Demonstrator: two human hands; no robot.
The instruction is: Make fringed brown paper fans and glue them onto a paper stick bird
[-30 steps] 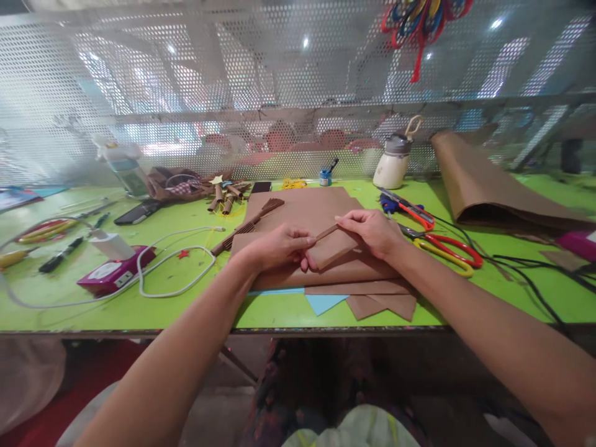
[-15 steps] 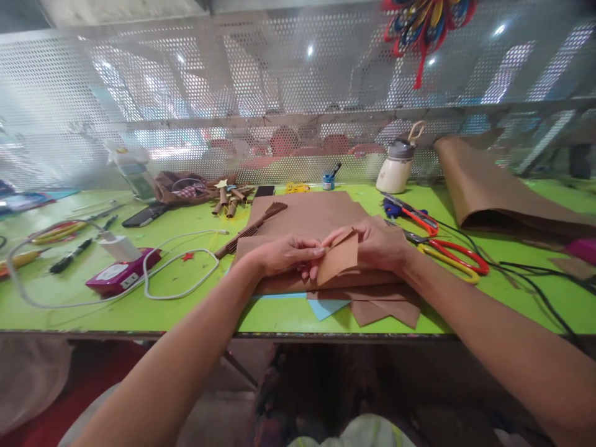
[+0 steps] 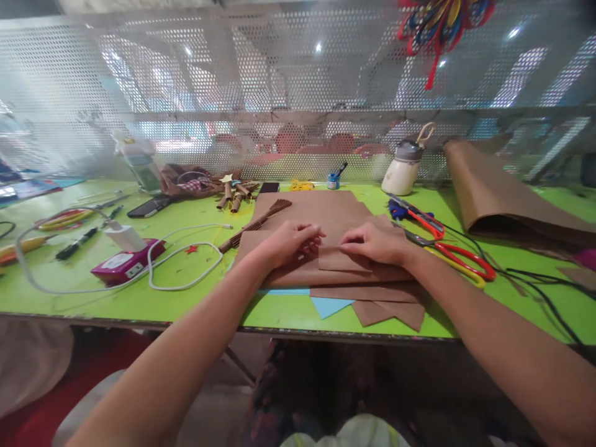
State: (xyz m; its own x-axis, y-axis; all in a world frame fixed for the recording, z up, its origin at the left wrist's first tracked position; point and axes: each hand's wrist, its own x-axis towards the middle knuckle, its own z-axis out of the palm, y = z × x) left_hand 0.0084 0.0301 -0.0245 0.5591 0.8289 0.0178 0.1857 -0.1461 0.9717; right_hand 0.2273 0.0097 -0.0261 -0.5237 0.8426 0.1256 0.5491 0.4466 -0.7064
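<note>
A small square piece of brown paper (image 3: 343, 259) lies flat on a stack of brown paper sheets (image 3: 316, 211) in the middle of the green table (image 3: 139, 298). My left hand (image 3: 289, 243) pinches its upper left edge with curled fingers. My right hand (image 3: 376, 242) pinches its upper right edge the same way. Both hands rest on the stack, close together.
Red and yellow scissors (image 3: 459, 256) and a blue-handled cutter (image 3: 410, 213) lie right of the stack. A brown paper roll (image 3: 498, 192), a white jug (image 3: 404, 167), a pink box with white cable (image 3: 125, 264), pens, a phone and paper scraps (image 3: 388, 310) surround it. Perforated metal screen behind.
The small brown piece, held tilted up above the stack before, now lies flat on it. Both hands came down and pinch its top edge.
</note>
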